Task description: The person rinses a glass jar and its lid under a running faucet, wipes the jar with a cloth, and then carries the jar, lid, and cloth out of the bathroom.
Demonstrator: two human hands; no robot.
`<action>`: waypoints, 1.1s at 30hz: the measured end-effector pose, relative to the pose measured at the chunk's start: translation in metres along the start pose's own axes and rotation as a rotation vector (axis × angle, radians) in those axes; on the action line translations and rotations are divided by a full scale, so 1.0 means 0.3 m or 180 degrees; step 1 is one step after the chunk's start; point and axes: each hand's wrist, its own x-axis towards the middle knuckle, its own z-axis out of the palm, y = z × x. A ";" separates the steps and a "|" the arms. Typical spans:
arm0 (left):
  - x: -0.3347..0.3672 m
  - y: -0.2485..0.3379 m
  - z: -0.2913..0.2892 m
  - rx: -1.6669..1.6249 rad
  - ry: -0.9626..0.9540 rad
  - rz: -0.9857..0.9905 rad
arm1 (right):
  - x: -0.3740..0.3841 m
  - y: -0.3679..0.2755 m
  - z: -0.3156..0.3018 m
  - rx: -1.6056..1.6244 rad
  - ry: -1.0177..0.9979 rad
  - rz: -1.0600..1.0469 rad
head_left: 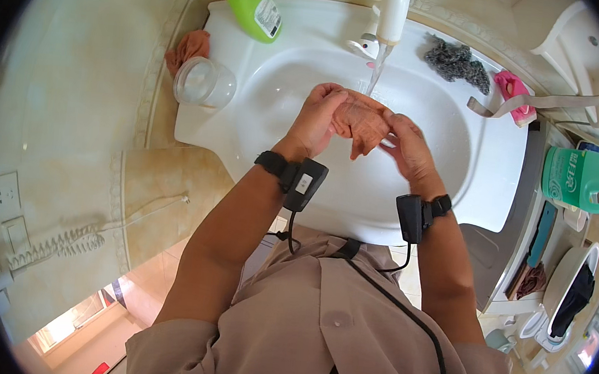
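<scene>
Over the white washbasin [254, 137], a small, thin orange-brown cloth [362, 123] is stretched between my two hands. My left hand [316, 117] grips its left end, thumb on top. The right end is pinched by my right hand [410, 145]. A loose corner of the cloth hangs down in the middle. Water [378, 69] runs from the white tap [393, 13] and meets the cloth's far edge. Whether the cloth is a sock or a rag, I cannot tell.
On the basin's left rim are a green spray bottle [251, 8], a clear plastic jar [205, 82] and another orange-brown cloth [187, 52]. A grey mesh scrubber [456, 62] and a pink packet [514, 95] lie at the right. Beyond stands a green jug [580, 179].
</scene>
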 end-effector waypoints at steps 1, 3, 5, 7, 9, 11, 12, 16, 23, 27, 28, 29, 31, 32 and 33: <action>-0.002 0.011 0.011 -0.0819 -0.0226 -0.0214 | -0.004 0.001 0.038 0.0549 -0.0101 0.0236; -0.004 0.011 0.057 -0.0725 -0.0320 -0.0232 | 0.023 0.065 0.048 0.1235 -0.0338 0.0264; -0.013 -0.016 0.086 -0.0630 -0.0404 -0.0260 | 0.033 0.092 0.084 0.1587 -0.0213 0.0328; -0.025 -0.075 0.085 0.1159 -0.0612 0.0453 | 0.060 0.110 0.099 0.2389 -0.0110 0.0254; 0.007 -0.151 0.020 0.1871 -0.1014 0.1433 | 0.073 0.111 0.105 0.2661 -0.0260 0.0244; 0.004 -0.169 0.001 0.2491 -0.0751 0.1894 | 0.047 0.056 0.148 0.2879 -0.0087 0.0270; -0.005 -0.158 0.012 0.1872 -0.0427 0.1116 | 0.025 0.040 0.166 0.2638 -0.0329 0.0050; 0.000 -0.006 0.033 0.0184 -0.0677 -0.0130 | 0.008 0.044 0.232 0.2441 0.0017 0.0101; -0.026 -0.092 0.178 0.1062 -0.0291 0.0877 | 0.062 0.053 0.183 0.1722 -0.0152 -0.0157; 0.056 -0.061 0.083 0.1680 -0.0076 0.0976 | -0.006 0.053 0.246 0.2068 -0.0228 0.0066; 0.049 -0.051 0.075 0.2219 0.0163 0.1226 | -0.012 0.046 0.238 0.2063 -0.0225 0.0074; 0.027 -0.089 0.059 0.2223 0.0185 0.1236 | -0.008 0.035 0.226 0.2405 -0.0243 0.0260; -0.024 -0.196 0.036 0.2437 -0.0723 0.1768 | 0.017 0.032 0.177 0.2616 -0.0001 0.0342; -0.071 -0.139 0.085 0.1930 -0.1094 0.1756 | 0.019 0.029 0.167 0.2502 0.0141 0.0332; -0.067 -0.134 0.109 0.1928 -0.1127 0.1729 | 0.023 0.026 0.158 0.2386 0.0281 0.0325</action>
